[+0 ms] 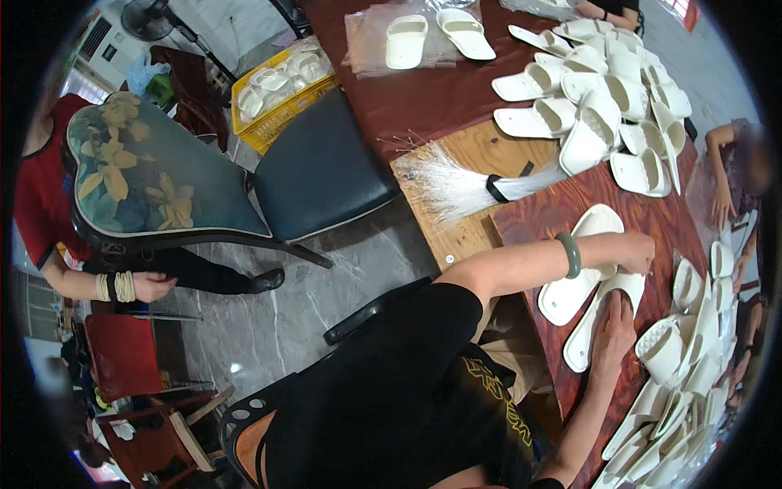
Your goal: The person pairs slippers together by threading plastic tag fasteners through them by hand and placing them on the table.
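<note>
Two white slippers lie side by side on the reddish-brown wooden table before me, the far slipper (558, 303) and the near slipper (582, 346). My left hand (638, 253), below a green bangle (568, 254), is curled at the toe end of the near slipper; its fingertips are partly hidden. My right hand (615, 334) grips the same slipper at its side, fingers bent over the strap opening. Close by on the table rests a bundle of thin white strands (452, 189), bound with a black band (495, 189).
Piles of white slippers (593, 130) cover the table's far left part, and another slipper pile (672, 407) lies at the right. A pair on plastic (407, 41) sits farther off. Left are a blue chair (322, 159), a yellow crate (252, 134) and a person in red (49, 196).
</note>
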### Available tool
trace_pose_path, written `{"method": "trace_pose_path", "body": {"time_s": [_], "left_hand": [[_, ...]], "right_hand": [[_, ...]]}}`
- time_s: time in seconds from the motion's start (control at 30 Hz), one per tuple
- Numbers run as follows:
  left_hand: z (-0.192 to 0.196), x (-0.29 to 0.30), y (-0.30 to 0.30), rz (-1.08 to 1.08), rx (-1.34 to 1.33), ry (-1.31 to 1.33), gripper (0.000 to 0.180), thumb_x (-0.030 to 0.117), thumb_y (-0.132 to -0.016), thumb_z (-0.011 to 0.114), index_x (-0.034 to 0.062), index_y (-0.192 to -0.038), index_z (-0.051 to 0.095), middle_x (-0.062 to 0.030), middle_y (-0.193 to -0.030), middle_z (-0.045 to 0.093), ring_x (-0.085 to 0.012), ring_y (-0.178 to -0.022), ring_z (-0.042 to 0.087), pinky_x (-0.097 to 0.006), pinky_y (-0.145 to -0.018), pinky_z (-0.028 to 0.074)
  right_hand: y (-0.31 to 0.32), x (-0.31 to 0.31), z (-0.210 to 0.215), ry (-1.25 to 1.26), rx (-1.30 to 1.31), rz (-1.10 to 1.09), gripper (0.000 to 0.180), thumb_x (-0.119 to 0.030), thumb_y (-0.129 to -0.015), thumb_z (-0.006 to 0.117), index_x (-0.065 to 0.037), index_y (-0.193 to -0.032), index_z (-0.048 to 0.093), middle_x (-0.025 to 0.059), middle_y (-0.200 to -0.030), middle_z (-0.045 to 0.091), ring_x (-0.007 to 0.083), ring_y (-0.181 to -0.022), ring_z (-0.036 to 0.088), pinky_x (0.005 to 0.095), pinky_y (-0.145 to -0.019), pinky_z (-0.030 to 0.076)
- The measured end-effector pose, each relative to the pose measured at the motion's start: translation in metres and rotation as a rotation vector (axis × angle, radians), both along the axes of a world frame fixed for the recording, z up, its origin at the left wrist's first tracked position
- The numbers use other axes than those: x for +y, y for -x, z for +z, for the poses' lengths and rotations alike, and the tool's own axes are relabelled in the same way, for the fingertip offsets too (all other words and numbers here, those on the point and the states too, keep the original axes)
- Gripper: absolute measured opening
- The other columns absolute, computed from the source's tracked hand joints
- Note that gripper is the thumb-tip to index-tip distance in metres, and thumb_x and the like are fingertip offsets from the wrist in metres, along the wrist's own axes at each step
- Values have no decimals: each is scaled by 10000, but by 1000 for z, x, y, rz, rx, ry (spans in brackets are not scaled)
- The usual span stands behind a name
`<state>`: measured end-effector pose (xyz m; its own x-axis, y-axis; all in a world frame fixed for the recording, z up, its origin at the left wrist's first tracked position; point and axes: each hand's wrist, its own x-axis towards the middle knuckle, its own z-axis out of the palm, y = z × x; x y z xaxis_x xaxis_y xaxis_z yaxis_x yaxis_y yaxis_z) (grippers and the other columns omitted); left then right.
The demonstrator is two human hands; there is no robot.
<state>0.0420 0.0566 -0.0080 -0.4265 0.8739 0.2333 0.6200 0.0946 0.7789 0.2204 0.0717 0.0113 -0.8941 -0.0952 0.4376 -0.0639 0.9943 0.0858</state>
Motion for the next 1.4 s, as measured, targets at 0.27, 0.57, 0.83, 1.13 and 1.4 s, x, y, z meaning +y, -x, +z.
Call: {"method": "trace_pose_path", "body": {"time_s": [0.27, 0.57, 0.83, 1.13, 1.4], "left_hand": [[-12, -26, 32, 137, -358, -266, 75, 67, -793, 583, 7, -783, 628, -18, -687, 600, -83, -617, 535, -250, -530, 434], [27, -52, 26, 234, -741, -310, 164, 160, -874, 581, 8, -932, 604, -11, -716, 603, -55, -584, 537, -180, -525, 380], [43, -72, 26, 367, -428, -187, 175, 129, -886, 506, -35, -912, 562, -71, -649, 591, -106, -484, 542, -220, -458, 404], [33, -68, 29, 277, -608, -240, 167, 140, -886, 530, -14, -893, 593, -84, -802, 644, -93, -677, 582, -216, -574, 437], [17, -62, 33, 65, -341, -74, 167, 131, -867, 546, -22, -892, 608, -40, -798, 626, -91, -733, 545, -236, -665, 429]], "right_hand": [[23, -1, -12, 90, -73, -110, 175, -54, -728, 522, -42, -902, 532, 99, -755, 566, 225, -686, 602, 335, -517, 492], [8, 2, -8, 154, -20, -77, 193, -64, -707, 560, -24, -896, 556, 82, -790, 581, 222, -739, 609, 323, -557, 501], [13, -4, -9, 163, -58, -131, 190, -43, -695, 569, 0, -879, 547, 113, -821, 580, 241, -777, 611, 325, -575, 505], [14, -6, -7, 143, -46, -146, 178, -44, -702, 560, 4, -873, 554, 113, -813, 582, 236, -764, 611, 316, -570, 507], [14, -5, -10, 179, -25, -152, 179, -65, -767, 558, -14, -939, 570, 116, -806, 591, 255, -749, 610, 340, -584, 501]]}}
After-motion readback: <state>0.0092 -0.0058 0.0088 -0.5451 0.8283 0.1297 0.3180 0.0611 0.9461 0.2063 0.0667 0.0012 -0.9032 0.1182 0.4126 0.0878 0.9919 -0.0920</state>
